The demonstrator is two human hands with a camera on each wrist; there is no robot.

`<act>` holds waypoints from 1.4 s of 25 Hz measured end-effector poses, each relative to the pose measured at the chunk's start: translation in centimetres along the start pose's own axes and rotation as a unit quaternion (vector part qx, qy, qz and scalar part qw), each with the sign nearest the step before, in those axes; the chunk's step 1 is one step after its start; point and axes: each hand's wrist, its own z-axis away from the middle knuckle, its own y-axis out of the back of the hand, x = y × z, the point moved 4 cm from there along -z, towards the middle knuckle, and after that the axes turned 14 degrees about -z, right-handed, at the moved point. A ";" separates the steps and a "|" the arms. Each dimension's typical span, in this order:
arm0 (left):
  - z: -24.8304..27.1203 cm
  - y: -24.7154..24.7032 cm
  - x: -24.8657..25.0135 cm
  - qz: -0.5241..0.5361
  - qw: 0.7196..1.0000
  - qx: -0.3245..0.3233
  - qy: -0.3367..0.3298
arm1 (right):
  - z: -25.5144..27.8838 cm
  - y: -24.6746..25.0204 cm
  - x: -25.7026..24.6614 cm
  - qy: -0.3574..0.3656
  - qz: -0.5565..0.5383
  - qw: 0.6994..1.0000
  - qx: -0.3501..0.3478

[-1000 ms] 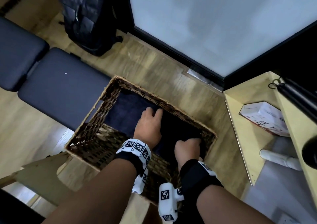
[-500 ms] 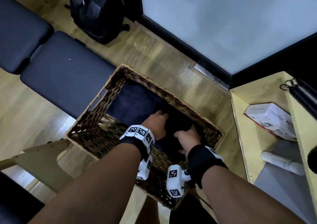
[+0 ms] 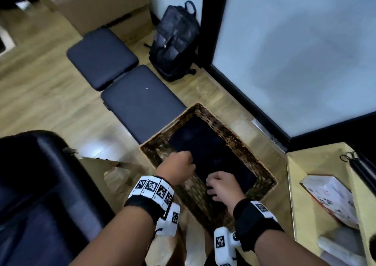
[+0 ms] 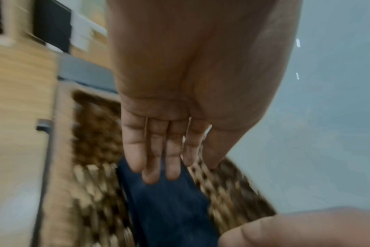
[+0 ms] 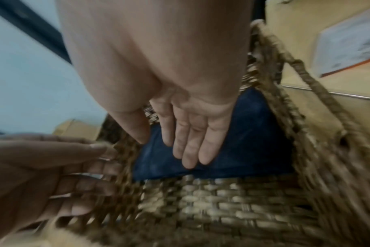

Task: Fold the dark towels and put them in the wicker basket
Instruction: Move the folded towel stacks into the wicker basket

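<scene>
The wood floor point(image 3: 50, 94) has open room to the left. On it sit two dark cushions point(image 3: 140, 103), one black backpack point(image 3: 177, 39) and one wicker basket point(image 3: 262, 164). The basket's far corner is near the dark door frame. One dark towel point(image 3: 205, 149) lies flat inside the basket and fills most of its bottom. Two hands are above the near rim. The left hand point(image 3: 177, 168) holds nothing, fingers straight. The right hand point(image 3: 223, 186) is empty too, fingers loose and flat.
</scene>
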 end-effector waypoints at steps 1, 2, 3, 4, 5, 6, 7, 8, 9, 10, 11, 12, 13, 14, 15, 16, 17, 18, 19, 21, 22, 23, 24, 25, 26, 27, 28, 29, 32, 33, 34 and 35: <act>2.4 0.9 -1.4 0.014 0.999 0.028 0.022 | 1.1 -1.7 -0.4 0.025 0.033 0.999 -0.014; 4.7 1.8 -3.0 0.025 0.997 0.058 0.043 | 2.3 -3.5 -1.0 0.053 0.066 0.996 -0.029; 7.0 2.3 -4.5 0.032 0.994 0.085 0.058 | 3.4 -5.3 -1.5 0.082 0.092 0.991 -0.043; 9.4 2.6 -6.2 0.041 0.990 0.112 0.074 | 4.4 -7.5 -2.1 0.115 0.116 0.985 -0.061; 11.8 2.7 -7.9 0.052 0.986 0.132 0.092 | 5.3 -9.6 -2.4 0.146 0.135 0.977 -0.080; 14.1 2.7 -9.6 0.063 0.981 0.149 0.110 | 6.2 -11.8 -2.8 0.170 0.155 0.968 -0.098; 15.8 2.6 -10.8 0.070 0.976 0.165 0.125 | 7.0 -13.4 -3.2 0.187 0.171 0.961 -0.110; 18.0 2.4 -12.5 0.077 0.969 0.184 0.147 | 8.3 -15.7 -3.6 0.207 0.186 0.952 -0.127; 20.1 2.0 -14.1 0.083 0.961 0.205 0.166 | 9.4 -17.8 -3.6 0.219 0.196 0.945 -0.143; 22.0 1.7 -15.6 0.085 0.953 0.223 0.186 | 10.5 -20.0 -3.7 0.233 0.205 0.937 -0.161; 23.9 1.3 -17.0 0.086 0.946 0.236 0.205 | 11.5 -22.0 -3.5 0.242 0.217 0.929 -0.177; 25.6 1.0 -18.4 0.089 0.937 0.247 0.229 | 12.1 -24.1 -3.1 0.250 0.235 0.920 -0.192; 27.3 0.5 -19.7 0.091 0.928 0.257 0.254 | 12.8 -25.9 -2.6 0.252 0.252 0.912 -0.204; 28.7 -0.1 -21.1 0.091 0.918 0.260 0.284 | 13.4 -27.6 -2.1 0.258 0.268 0.902 -0.217; 30.0 -0.7 -22.3 0.088 0.908 0.263 0.313 | 13.8 -29.1 -1.5 0.265 0.286 0.893 -0.224; 31.1 -1.3 -23.3 0.084 0.898 0.264 0.342 | 13.7 -30.2 -0.9 0.269 0.304 0.886 -0.225; 32.3 -2.0 -24.5 0.077 0.886 0.262 0.375 | 13.9 -31.4 -0.4 0.268 0.331 0.876 -0.226; 33.5 -2.9 -25.5 0.068 0.876 0.251 0.407 | 14.0 -32.5 0.1 0.268 0.355 0.867 -0.225; 34.3 -3.8 -26.3 0.061 0.867 0.237 0.433 | 14.0 -33.4 0.4 0.271 0.375 0.860 -0.217; 35.4 -5.2 -27.3 0.083 0.858 0.209 0.462 | 13.8 -34.9 0.7 0.286 0.413 0.843 -0.192; 35.6 -5.7 -27.6 0.110 0.853 0.202 0.468 | 13.6 -35.5 0.7 0.293 0.432 0.835 -0.176; 35.7 -5.9 -28.0 0.143 0.848 0.197 0.471 | 13.7 -36.0 0.7 0.295 0.450 0.828 -0.157; 35.5 -6.0 -28.1 0.172 0.846 0.190 0.467 | 13.6 -36.2 0.5 0.300 0.461 0.822 -0.144; 35.3 -6.0 -28.3 0.200 0.844 0.190 0.460 | 13.8 -36.5 0.6 0.302 0.472 0.817 -0.133; 35.0 -6.0 -28.4 0.219 0.843 0.198 0.449 | 13.9 -36.6 0.5 0.306 0.480 0.812 -0.128; 34.8 -5.9 -28.4 0.233 0.842 0.214 0.438 | 13.9 -36.6 0.5 0.299 0.488 0.810 -0.128; 34.7 -5.8 -28.3 0.242 0.839 0.231 0.429 | 13.8 -36.5 0.4 0.296 0.490 0.809 -0.132; 34.7 -5.7 -28.1 0.255 0.831 0.248 0.427 | 13.8 -36.2 0.5 0.290 0.484 0.814 -0.137; 34.3 -5.9 -27.9 0.352 0.776 0.267 0.451 | 13.2 -34.0 0.5 0.264 0.442 0.844 -0.150; 34.1 -6.0 -27.8 0.371 0.764 0.257 0.461 | 13.2 -33.3 0.5 0.254 0.426 0.854 -0.157; 33.3 -5.7 -27.4 0.370 0.768 0.242 0.464 | 12.9 -32.0 0.2 0.241 0.401 0.869 -0.162; 32.6 -5.4 -26.8 0.360 0.780 0.223 0.461 | 12.8 -30.8 0.0 0.227 0.375 0.883 -0.168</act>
